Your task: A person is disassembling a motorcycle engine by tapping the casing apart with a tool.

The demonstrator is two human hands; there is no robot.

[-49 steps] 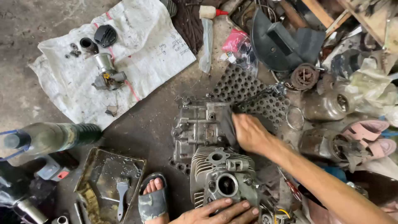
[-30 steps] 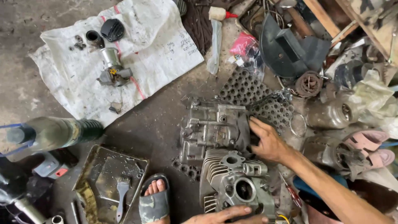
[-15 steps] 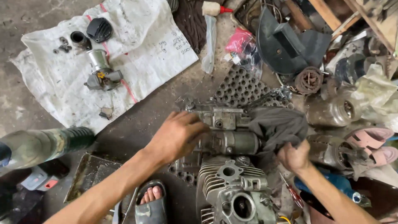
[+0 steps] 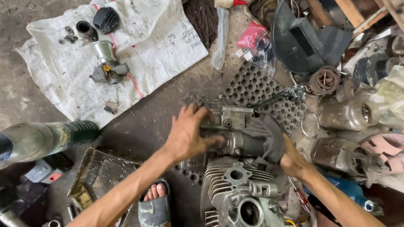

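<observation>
My left hand (image 4: 188,135) rests with spread fingers on a grey metal engine case (image 4: 229,126) lying on the concrete floor. My right hand (image 4: 293,159) grips a dark grey rag (image 4: 267,135) and presses it against the right end of that case. Just in front of the case, close to me, stands a finned engine cylinder block (image 4: 235,193) with a round bore facing up. A perforated black rubber mat (image 4: 261,93) lies under and behind the case.
A white sack cloth (image 4: 139,54) at upper left carries a carburettor (image 4: 107,67) and small parts. A metal tray (image 4: 101,176) and my sandalled foot (image 4: 155,206) are at lower left. Cans, a black shroud (image 4: 303,38) and clutter fill the right side.
My left hand left the cylinder block and moved onto the engine case. My right hand shifted from the case's top to its right end and now holds the rag there.
</observation>
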